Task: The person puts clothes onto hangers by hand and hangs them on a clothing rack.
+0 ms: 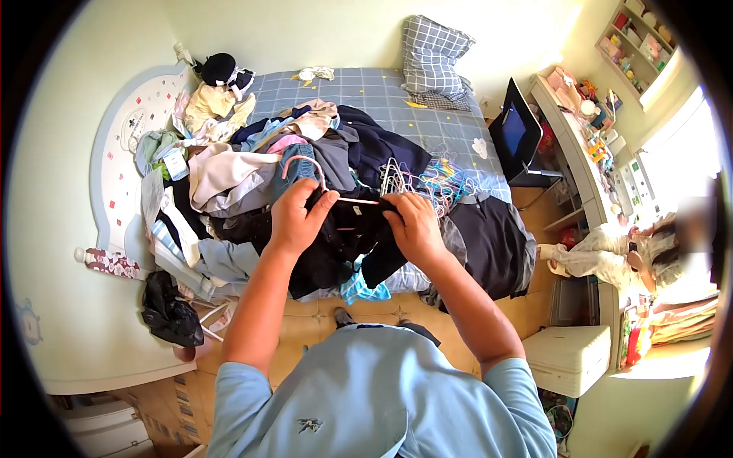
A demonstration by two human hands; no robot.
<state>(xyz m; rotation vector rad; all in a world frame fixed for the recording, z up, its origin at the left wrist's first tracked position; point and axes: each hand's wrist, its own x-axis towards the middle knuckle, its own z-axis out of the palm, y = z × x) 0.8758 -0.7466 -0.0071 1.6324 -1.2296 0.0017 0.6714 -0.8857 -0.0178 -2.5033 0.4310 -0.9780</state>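
Note:
In front of me, a black garment point(324, 256) hangs from my hands over the edge of the bed; its exact kind is unclear. My left hand point(296, 217) is closed around a pink clothes hanger point(304, 159), whose hook rises above the fingers. The hanger's thin bar spans toward my right hand point(414, 229), which pinches the black garment's upper edge at the bar's other end. A small pale label shows inside the garment between my hands. Just beyond my right hand lie white hangers point(395, 177) and a heap of coloured hangers point(447, 183).
A large pile of clothes point(229, 179) covers the left of the bed point(359, 88). Dark clothing point(492, 244) drapes over its right edge. A white suitcase point(569, 355) stands right of me, near a seated person point(649, 252). A black bag point(169, 309) is at left.

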